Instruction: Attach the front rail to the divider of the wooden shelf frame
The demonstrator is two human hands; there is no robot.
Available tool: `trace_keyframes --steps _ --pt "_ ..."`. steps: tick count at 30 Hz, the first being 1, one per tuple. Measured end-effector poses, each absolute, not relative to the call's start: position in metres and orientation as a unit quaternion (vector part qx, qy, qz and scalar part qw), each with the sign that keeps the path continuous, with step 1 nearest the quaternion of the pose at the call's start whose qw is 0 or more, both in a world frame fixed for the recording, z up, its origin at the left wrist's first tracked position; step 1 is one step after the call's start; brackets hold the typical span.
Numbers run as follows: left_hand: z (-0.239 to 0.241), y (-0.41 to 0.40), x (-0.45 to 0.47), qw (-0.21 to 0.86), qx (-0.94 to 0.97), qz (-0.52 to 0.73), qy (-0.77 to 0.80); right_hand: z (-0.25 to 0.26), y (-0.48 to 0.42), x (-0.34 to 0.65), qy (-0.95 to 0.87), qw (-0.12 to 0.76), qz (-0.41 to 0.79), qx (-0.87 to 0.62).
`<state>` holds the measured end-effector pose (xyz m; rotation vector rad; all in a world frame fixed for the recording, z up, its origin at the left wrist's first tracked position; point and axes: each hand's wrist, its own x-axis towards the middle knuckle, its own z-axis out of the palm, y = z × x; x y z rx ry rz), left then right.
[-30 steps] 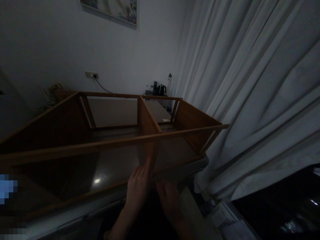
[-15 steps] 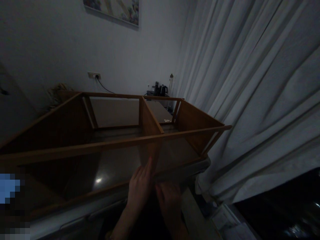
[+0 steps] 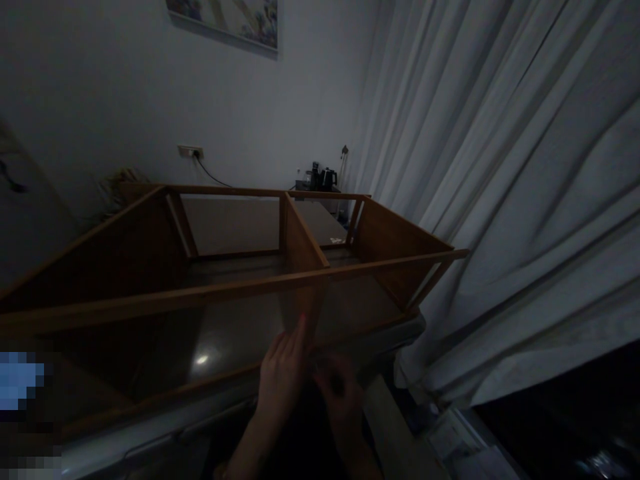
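Note:
In a dark room a wooden shelf frame (image 3: 150,303) lies on a dark table (image 3: 235,333), with a middle divider (image 3: 300,243) running front to back. My left hand (image 3: 281,377) rests against the lower front of that divider, fingers stretched up and together. My right hand (image 3: 340,393) is just beside it at the frame's bottom rail, fingers curled and pinched on something I cannot make out; the hand is blurred.
Long pale curtains (image 3: 500,200) hang at the right, close to the frame's end. A kettle (image 3: 326,178) stands on a small table at the back wall, below a picture (image 3: 225,20). A wall socket (image 3: 190,152) has a cable. Papers (image 3: 465,447) lie low right.
The view has shifted slightly. My right hand has moved up a little toward the divider's foot and its fingers have curled; my left hand stays on the divider.

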<state>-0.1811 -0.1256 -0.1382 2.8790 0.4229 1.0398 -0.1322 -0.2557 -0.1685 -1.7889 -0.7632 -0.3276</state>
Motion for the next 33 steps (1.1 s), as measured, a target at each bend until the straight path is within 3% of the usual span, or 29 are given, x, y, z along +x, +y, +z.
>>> trace_keyframes --steps 14,23,33 --pt "-0.133 -0.128 -0.183 0.03 0.933 0.33 0.137 -0.165 -0.26 -0.121 -0.502 0.387 -0.314 -0.707" --pt "-0.141 -0.125 -0.183 0.044 0.934 0.327 0.134 -0.165 -0.259 -0.133 -0.467 0.333 -0.383 -0.724" --pt "-0.139 -0.126 -0.182 0.05 0.93 0.34 0.132 -0.161 -0.261 -0.131 -0.533 0.306 -0.298 -0.73"
